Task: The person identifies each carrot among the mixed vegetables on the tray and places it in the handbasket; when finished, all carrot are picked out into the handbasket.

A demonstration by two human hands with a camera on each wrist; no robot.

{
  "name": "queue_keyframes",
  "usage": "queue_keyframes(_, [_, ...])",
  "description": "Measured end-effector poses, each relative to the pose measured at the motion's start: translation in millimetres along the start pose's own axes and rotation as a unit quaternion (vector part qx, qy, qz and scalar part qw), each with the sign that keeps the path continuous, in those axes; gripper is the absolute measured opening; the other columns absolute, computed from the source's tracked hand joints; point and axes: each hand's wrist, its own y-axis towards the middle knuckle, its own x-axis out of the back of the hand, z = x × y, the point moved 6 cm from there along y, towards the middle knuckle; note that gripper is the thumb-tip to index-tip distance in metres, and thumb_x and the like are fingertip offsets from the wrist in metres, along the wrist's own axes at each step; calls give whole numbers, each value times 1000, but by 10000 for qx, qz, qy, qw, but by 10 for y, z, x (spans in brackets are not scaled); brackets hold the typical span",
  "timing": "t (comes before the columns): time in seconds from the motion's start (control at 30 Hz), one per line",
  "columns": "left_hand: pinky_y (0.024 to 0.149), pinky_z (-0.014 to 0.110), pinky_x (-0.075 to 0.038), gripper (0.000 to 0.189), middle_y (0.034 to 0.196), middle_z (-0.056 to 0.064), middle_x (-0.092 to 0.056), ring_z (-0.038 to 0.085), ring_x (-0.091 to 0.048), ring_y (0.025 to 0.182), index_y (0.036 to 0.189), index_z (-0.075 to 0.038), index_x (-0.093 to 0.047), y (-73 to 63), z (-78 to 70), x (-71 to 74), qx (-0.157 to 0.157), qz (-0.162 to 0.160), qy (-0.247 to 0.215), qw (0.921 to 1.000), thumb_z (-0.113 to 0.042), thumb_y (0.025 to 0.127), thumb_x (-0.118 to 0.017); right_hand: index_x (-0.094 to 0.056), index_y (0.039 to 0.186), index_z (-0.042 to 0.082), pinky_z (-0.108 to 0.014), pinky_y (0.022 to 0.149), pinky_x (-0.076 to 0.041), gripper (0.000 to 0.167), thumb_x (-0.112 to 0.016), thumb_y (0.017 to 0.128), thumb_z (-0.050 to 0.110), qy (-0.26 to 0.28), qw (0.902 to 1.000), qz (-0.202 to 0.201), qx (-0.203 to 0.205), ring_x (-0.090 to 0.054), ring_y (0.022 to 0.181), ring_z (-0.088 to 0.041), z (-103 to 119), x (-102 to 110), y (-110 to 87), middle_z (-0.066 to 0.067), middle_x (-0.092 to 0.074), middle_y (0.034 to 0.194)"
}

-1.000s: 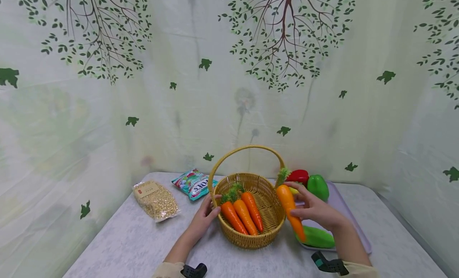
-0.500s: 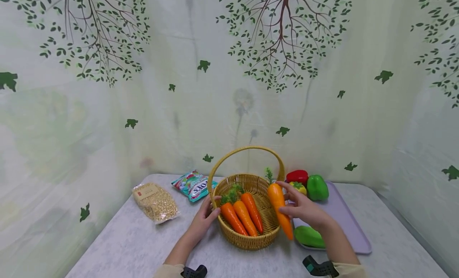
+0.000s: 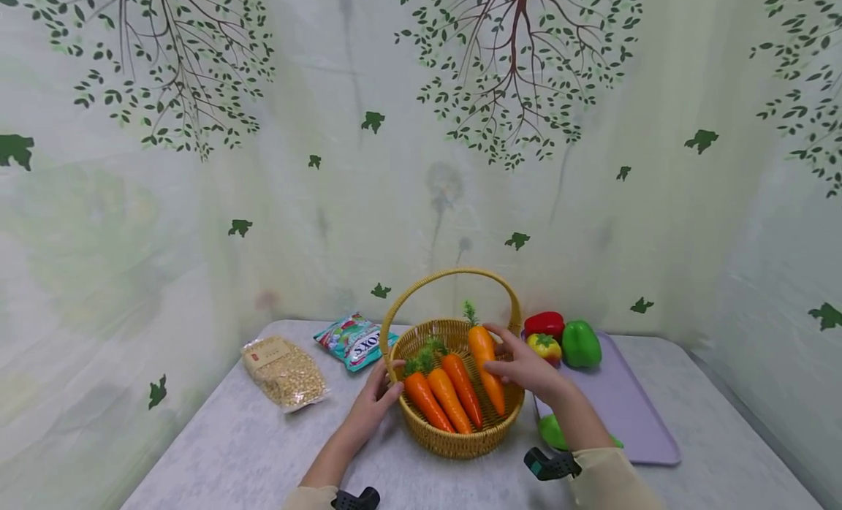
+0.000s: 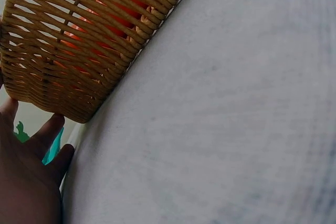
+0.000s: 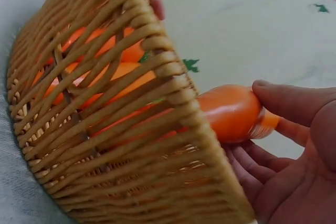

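A round wicker basket (image 3: pixel 460 444) with a tall arched handle stands mid-table. Three orange carrots (image 3: pixel 449 393) with green tops lie inside, side by side. My left hand (image 3: pixel 370 400) holds the basket's left rim by the foot of the handle; in the left wrist view its fingertips touch the woven wall. My right hand (image 3: pixel 533 367) holds another carrot (image 3: pixel 487 367) between thumb and fingers, leafy top up. The carrot's lower end is within the basket's right side. In the right wrist view, the held carrot (image 5: pixel 231 114) shows above the rim, its tip hidden behind the weave.
Right of the basket, a lilac tray (image 3: pixel 631 415) bears a red pepper (image 3: pixel 544 324), a green pepper (image 3: pixel 582 345), a yellow-red fruit (image 3: pixel 544 347) and a green vegetable (image 3: pixel 552 431) partly behind my right arm. To the left lie a bag of grains (image 3: pixel 283 371) and a teal packet (image 3: pixel 355 340).
My right hand has carried the carrot leftward from over the tray, across the rim and into the basket. The left hand has stayed at the rim.
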Motion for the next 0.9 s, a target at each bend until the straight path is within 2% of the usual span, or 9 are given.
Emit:
queue_keyframes(0.13, [98, 18, -44, 42, 168, 5, -18, 36, -46, 140, 143, -19, -49, 0, -24, -13, -90, 14, -17, 10000, -23, 102, -56, -31, 156, 32, -38, 77, -54, 75, -70, 93, 23, -217, 9997, -136, -17, -59, 88, -23, 13, -44, 105, -19, -51, 142])
queue_keyframes(0.23, [99, 19, -43, 42, 168, 5, -16, 37, -46, 140, 143, -18, -49, 3, -38, 0, -141, 8, 9, 9999, -23, 102, -56, -29, 157, 27, -40, 79, -56, 74, -68, 94, 21, -534, 9982, -233, 120, -61, 92, -23, 37, -89, 183, -19, -52, 143])
queue_keyframes(0.33, [100, 20, -43, 42, 169, 3, -15, 36, -46, 140, 144, -19, -49, -5, -24, -1, -86, 0, 39, 10000, -25, 102, -56, -28, 157, 24, -46, 90, -55, 73, -66, 95, 18, -1122, 9928, -298, 284, -60, 114, -27, 36, -167, 246, -17, -51, 146])
queue_keyframes(0.47, [100, 21, -43, 43, 169, 3, -14, 35, -45, 141, 144, -20, -48, -38, 12, -26, 39, 30, 44, 10000, -26, 103, -55, -29, 157, 13, -55, 108, -43, 71, -64, 95, 9, -1779, 9818, -371, 556, -52, 132, -36, 9, -295, 287, -19, -47, 150])
queue_keyframes(0.6, [101, 23, -43, 43, 168, 5, -15, 35, -43, 142, 144, -18, -47, -60, 19, -50, 64, 80, -17, 9999, -26, 103, -55, -31, 155, 6, -57, 113, -36, 68, -62, 94, 5, -1877, 9801, -495, 427, -48, 136, -38, -45, -371, 302, -22, -45, 152])
queue_keyframes(0.73, [102, 24, -42, 42, 168, 4, -16, 35, -42, 143, 144, -19, -48, -61, -8, -47, 63, 30, -20, 10000, -26, 103, -55, -31, 155, 4, -57, 111, -39, 67, -59, 94, 6, -1889, 9801, -602, 133, -51, 132, -37, -76, -398, 325, -23, -48, 150])
queue_keyframes(0.9, [104, 26, -41, 42, 169, 5, -14, 36, -40, 145, 144, -18, -48, -34, -29, -14, 48, -8, 26, 10000, -25, 103, -55, -34, 152, -1, -56, 111, -38, 67, -61, 91, 4, -1926, 9782, -750, 202, -50, 133, -41, -39, -415, 360, -26, -49, 148])
